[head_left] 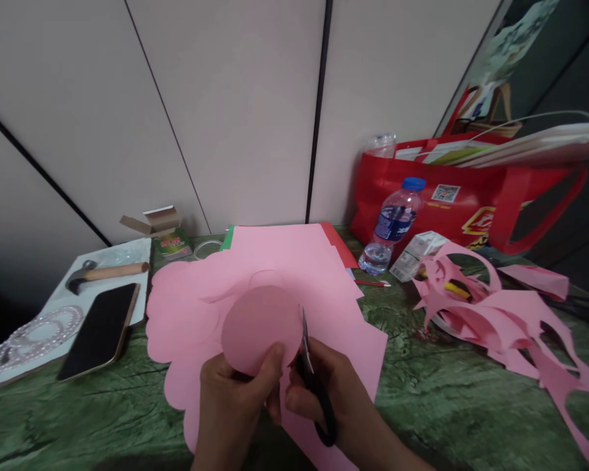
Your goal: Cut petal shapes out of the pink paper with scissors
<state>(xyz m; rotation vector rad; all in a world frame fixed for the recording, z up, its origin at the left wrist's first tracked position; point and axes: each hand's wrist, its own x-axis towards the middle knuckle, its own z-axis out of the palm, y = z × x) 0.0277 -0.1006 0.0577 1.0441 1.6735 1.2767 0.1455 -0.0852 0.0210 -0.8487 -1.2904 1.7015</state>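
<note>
My left hand (243, 386) pinches a round pink paper disc (260, 324) near its lower edge, thumb on top. In my right hand (334, 386) is a pair of scissors (319, 392) with black handles, its blades pointing up along the disc's right edge. I cannot tell whether the blades touch the paper. Beneath both hands lie large pink paper sheets (304, 248), and scalloped pink paper (169, 320) spreads out at the left.
Pink paper scraps (515, 320) are heaped at the right. Behind them stand a water bottle (392, 226) and a red bag (436, 209). At the left are a hammer (112, 271), a phone (101, 330), bead strings (44, 333) and a small opened box (171, 242).
</note>
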